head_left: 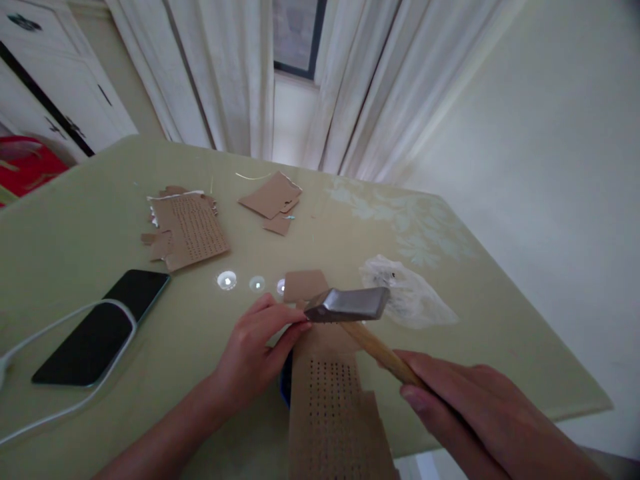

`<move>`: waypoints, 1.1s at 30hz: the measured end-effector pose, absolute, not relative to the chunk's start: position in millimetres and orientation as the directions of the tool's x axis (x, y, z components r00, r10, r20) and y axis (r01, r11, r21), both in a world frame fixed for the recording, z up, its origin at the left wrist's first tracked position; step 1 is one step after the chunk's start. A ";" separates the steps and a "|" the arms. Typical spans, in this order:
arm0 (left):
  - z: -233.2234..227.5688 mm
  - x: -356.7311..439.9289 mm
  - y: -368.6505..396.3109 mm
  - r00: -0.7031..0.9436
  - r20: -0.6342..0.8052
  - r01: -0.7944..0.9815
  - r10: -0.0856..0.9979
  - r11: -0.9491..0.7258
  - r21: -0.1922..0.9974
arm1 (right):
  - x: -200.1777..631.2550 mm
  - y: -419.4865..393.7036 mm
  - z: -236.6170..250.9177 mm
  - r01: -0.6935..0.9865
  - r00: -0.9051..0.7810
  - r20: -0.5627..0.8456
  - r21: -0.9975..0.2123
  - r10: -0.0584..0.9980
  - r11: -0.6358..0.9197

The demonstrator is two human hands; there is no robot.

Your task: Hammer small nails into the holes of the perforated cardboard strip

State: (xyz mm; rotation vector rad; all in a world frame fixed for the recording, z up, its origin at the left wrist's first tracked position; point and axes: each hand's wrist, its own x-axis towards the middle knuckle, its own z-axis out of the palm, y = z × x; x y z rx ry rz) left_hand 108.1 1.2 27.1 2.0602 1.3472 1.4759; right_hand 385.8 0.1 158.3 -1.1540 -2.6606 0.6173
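My right hand is wrapped round the wooden handle of a hammer. Its metal head hovers over the far end of a long cardboard strip, which is marked with rows of small holes. My left hand is closed in a pinch at the strip's left edge, fingertips right beside the hammer head. What those fingertips hold, if anything, is hidden by the head. A small cardboard piece lies just beyond. Under the strip's left side shows part of a dark blue object.
A crumpled clear plastic bag with small dark things inside lies to the right. On the left is a black phone with a white cable across it. Punched cardboard and torn pieces lie farther back on the table.
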 end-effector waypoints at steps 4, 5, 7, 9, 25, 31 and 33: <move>26.1 108.8 1.4 0.073 0.620 0.528 0.781 -0.557 0.640 | 387.1 0.0 156.9 0.663 -0.694 -0.008 -0.398 0.720 0.634; 25.9 108.8 1.5 0.073 0.619 0.527 0.782 -0.557 0.641 | 387.8 -0.4 157.3 0.660 -0.695 -0.004 -0.401 0.719 0.636; 24.7 109.0 1.6 0.064 0.617 0.519 0.785 -0.554 0.651 | 389.8 -1.6 159.6 0.655 -0.688 0.003 -0.429 0.726 0.622; 22.5 109.3 1.5 0.052 0.610 0.504 0.791 -0.548 0.668 | 391.9 -2.4 162.1 0.649 -0.675 0.012 -0.467 0.738 0.601; -4.5 112.6 -13.9 -0.272 0.307 0.235 0.912 -0.246 0.940 | 391.2 18.1 49.3 0.562 -0.211 -0.179 -0.827 0.961 -0.030; -14.4 126.7 -20.0 -0.272 0.344 0.320 0.899 -0.252 0.913 | 379.4 6.8 34.9 0.364 -0.162 -0.303 -0.903 0.939 -0.228; -16.0 129.1 -20.9 -0.280 0.379 0.348 0.882 -0.275 0.896 | 375.1 6.3 32.4 0.306 -0.158 -0.344 -0.908 0.925 -0.286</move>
